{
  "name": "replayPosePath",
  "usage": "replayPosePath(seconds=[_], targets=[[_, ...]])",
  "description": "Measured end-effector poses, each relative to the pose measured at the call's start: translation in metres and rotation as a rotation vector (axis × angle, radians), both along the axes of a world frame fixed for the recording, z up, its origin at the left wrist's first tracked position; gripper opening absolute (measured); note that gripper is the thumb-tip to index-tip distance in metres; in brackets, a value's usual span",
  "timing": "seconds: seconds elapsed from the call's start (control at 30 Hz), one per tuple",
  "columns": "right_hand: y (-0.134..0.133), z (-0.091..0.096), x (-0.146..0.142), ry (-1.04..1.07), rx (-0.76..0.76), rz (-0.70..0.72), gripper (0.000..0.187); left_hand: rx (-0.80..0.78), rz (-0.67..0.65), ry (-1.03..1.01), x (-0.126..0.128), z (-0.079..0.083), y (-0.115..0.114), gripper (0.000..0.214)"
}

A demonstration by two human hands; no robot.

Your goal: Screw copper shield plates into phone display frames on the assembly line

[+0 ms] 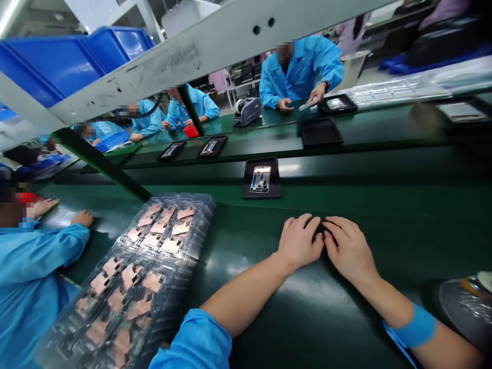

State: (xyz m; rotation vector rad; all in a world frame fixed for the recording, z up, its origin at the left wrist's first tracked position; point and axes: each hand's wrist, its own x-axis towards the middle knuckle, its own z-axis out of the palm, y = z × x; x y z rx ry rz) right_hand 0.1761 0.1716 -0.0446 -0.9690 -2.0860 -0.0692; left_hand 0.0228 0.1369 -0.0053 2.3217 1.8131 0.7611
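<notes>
My left hand (pixel 300 242) and my right hand (pixel 351 251) meet fingertip to fingertip low over the dark green bench top (pixel 269 318). Their fingers are curled inward around a small black item (pixel 320 229), mostly hidden beneath them, so its kind cannot be made out. Beyond my hands, a black tray (pixel 249 192) carries a flat phone-sized part with a silvery frame and blue strips. To the left of my forearm lies a long clear plastic blister tray (pixel 205 215) filled with copper-coloured pieces.
A green post (pixel 102 164) and a pale overhead beam (pixel 184 56) cross the view. More black trays (pixel 321 133) line the belt beyond. Co-workers in blue sit opposite, and one sits to my left. A round glassy object (pixel 461 307) stands at the right.
</notes>
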Motion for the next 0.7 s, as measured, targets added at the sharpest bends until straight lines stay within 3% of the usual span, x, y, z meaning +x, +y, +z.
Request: replayPosePath(seconds=[0.7], targets=[[0.0006,-0.0061,-0.0005,-0.019,-0.08,0.003,0.031,-0.004,-0.014,0.03,-0.002,-0.0019,0.0008,0.034]])
